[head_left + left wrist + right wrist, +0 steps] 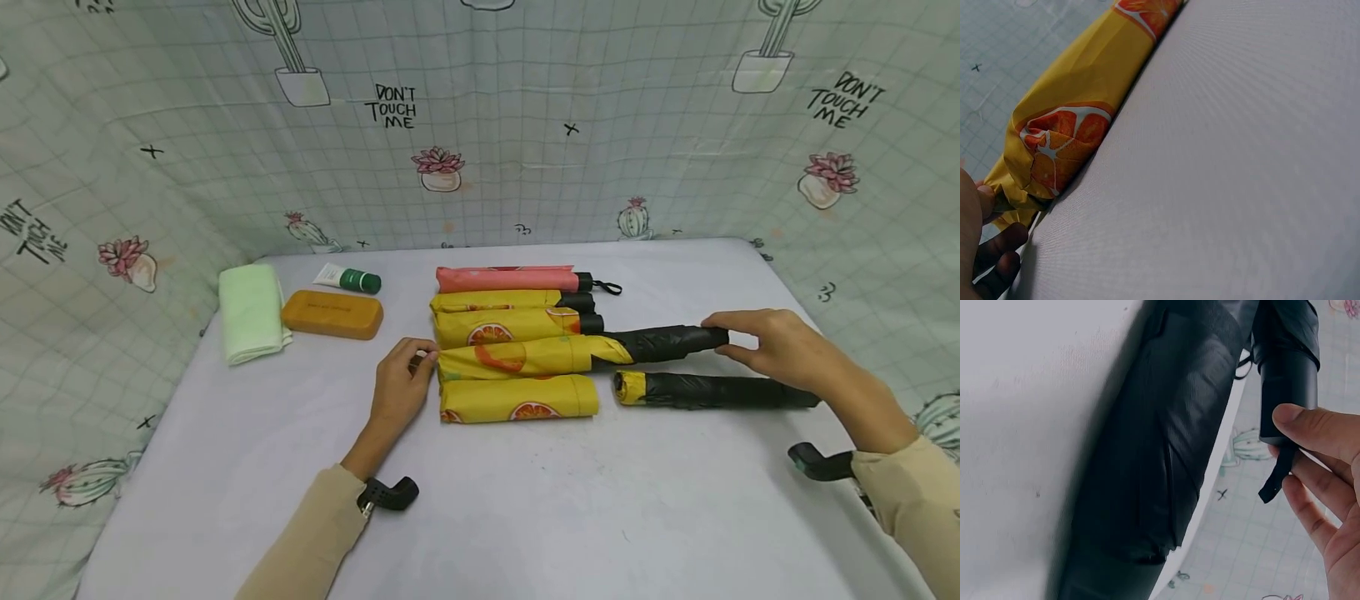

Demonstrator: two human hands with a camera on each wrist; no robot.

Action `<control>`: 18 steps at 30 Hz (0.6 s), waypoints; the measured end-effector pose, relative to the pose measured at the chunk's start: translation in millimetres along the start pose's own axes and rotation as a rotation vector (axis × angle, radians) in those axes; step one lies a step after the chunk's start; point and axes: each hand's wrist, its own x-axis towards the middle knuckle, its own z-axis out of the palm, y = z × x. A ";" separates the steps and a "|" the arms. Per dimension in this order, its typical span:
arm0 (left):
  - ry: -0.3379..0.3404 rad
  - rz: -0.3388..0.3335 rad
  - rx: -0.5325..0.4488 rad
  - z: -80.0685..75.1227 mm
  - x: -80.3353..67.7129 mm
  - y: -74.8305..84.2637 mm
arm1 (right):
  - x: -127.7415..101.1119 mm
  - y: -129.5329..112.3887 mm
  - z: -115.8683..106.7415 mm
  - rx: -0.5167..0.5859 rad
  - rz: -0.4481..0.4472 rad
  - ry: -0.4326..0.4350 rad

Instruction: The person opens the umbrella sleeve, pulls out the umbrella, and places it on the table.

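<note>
A folding umbrella [667, 342] lies crosswise, its black end projecting from a yellow cover [525, 358] printed with fruit. At the cover's left end, my left hand [401, 383] pinches the fabric between thumb and finger. My right hand [787, 346] holds the umbrella's black handle [1288, 397] by its tip, with a short strap [1279, 475] hanging below it in the right wrist view. In front lie another yellow cover with orange slices [517, 398] and a second black umbrella [720, 392] with a yellow end. How far the held umbrella reaches inside its cover is hidden.
Behind lie two yellow covered umbrellas [517, 323] and a pink one [510, 279] with a wrist loop. At the left are a folded green cloth [251, 315], a brown case [332, 314] and a white tube with a green cap [360, 281]. A patterned curtain [510, 108] surrounds the table.
</note>
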 end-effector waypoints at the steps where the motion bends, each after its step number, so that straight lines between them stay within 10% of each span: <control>1: 0.001 0.000 0.000 -0.4 -0.3 0.0 | -0.5 0.6 -0.6 0.004 0.002 -0.002; 18: 0.002 0.005 -0.014 -1.2 -0.7 -0.1 | -7.8 11.4 -7.7 0.004 -0.069 0.034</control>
